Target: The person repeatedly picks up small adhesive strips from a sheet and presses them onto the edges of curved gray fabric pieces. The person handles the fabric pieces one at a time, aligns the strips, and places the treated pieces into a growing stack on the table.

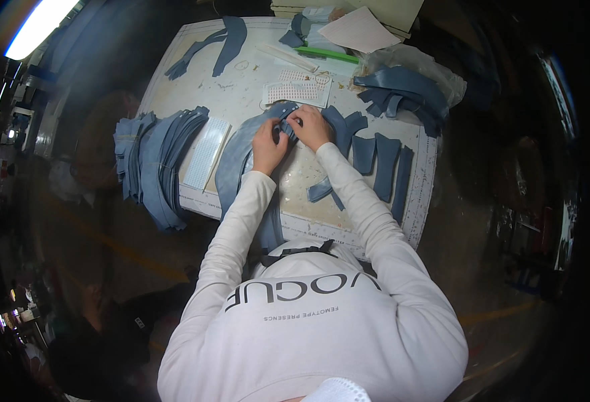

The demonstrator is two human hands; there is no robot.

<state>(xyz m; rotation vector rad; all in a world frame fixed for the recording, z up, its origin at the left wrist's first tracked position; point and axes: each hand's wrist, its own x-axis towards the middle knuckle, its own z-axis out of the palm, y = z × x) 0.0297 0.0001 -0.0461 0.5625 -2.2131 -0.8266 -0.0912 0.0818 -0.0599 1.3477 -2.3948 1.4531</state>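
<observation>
Both hands meet at the middle of the table, over the upper end of a long, curved blue fabric piece [233, 161] that trails toward me and hangs off the near edge. My left hand [270, 146] is closed, thumb and fingers pinching the fabric. Beside it, my right hand [312, 127] has its fingertips pinched on the same end. Whether something small sits between the fingertips, I cannot tell. Just beyond them lie white sheets [296, 91] with rows of small red marks. More blue cut pieces [338, 124] rest against the right hand.
At the left, tied stacks of blue cut pieces [164, 164] overhang the table edge, near a pale blue-lined sheet [206, 154]. Several narrow pieces [386, 164] lie right. Farther back are a fabric bundle [405, 87] with clear plastic, a green strip [327, 55] and curved pieces [230, 45].
</observation>
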